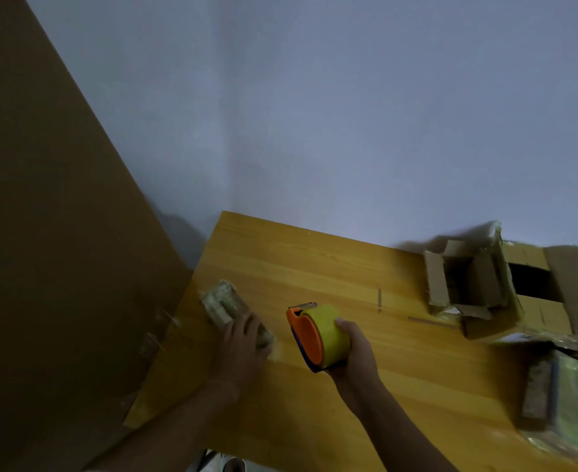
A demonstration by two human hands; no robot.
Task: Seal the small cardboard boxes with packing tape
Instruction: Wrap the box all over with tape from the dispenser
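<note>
Low in the frame, left of centre, the left hand [243, 338] lies over the near end of a small tape-wrapped cardboard box [228, 306] on the yellow wooden bench [314, 267], near its left edge. The fingers are laid over the top, apparently pinning the box down; motion blur hides how far they curl. The box's long axis runs diagonally, its far end pointing toward the upper left of the frame. Just right of it, the right hand [354, 349] is wrapped round an orange-framed dispenser with a yellow tape roll [318, 335], held above the bench, cutter end aimed away toward the wall, probably ready for the next strip. At the right edge sits an open brown cardboard carton [468, 277] with raised flaps.
</note>
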